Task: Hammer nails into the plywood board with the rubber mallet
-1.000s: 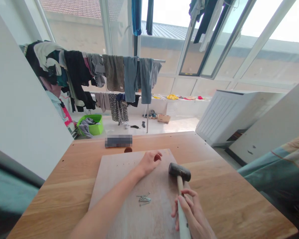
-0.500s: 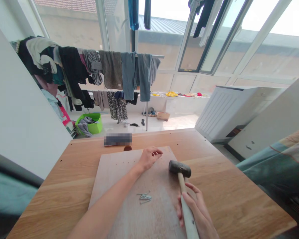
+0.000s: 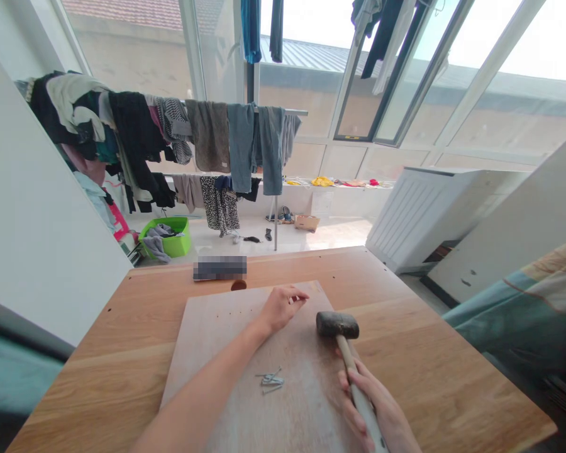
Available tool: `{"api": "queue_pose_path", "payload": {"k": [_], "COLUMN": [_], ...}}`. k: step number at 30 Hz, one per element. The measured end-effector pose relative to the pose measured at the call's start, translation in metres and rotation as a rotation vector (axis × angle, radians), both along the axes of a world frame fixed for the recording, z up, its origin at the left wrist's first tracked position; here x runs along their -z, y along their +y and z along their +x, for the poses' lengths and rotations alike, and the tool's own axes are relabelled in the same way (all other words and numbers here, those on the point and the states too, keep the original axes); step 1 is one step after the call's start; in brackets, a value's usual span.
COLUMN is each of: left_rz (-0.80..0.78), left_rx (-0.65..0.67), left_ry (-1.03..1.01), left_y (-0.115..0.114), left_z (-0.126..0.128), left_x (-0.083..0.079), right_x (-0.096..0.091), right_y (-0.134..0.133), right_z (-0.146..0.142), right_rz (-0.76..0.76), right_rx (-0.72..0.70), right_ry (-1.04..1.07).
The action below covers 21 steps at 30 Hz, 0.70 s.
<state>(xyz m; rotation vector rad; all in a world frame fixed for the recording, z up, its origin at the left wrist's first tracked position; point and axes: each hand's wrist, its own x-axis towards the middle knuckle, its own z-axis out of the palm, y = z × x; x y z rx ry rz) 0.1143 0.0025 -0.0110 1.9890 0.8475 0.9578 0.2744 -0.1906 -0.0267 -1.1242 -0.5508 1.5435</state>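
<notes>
My right hand (image 3: 365, 396) is wrapped around the pale handle of a rubber mallet (image 3: 338, 324), whose black head is raised near the board's right edge. Towards the far right corner of a pale wooden board (image 3: 306, 402), my left hand (image 3: 283, 307) has thumb and fingers pinched together. What the fingertips hold, if anything, is too small to make out. Several silver nails (image 3: 271, 380) lie in a small loose pile on the board, nearer to me than the left hand. A row of small marks runs along the board's far side, left of that hand.
The board lies on a wooden table (image 3: 434, 352). Past its far edge are a blurred dark box (image 3: 220, 268) and a round brown object (image 3: 238, 285). Beyond the table stand a laundry rack with clothes (image 3: 207, 135), a green basket (image 3: 182, 242) and a white cabinet-like unit (image 3: 405, 214).
The whole view has shifted slightly. The mallet head sits a little lower and tilts differently, with the right hand still around its handle. My left hand keeps its pinch near the same spot.
</notes>
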Motion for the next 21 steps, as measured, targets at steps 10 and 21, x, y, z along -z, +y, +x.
{"api": "queue_pose_path", "payload": {"k": [10, 21], "left_rz": [-0.003, -0.062], "left_rx": [-0.029, -0.043], "left_ry": [0.050, 0.012], "left_y": [-0.003, -0.004], "left_z": [0.000, -0.001], "left_x": [0.000, -0.003], "right_x": [-0.011, -0.029], "right_y": [-0.003, 0.013], "right_z": [-0.001, 0.007], "right_rz": [-0.027, -0.127], "right_rx": [-0.081, -0.055], "right_ry": [0.037, -0.164]}}
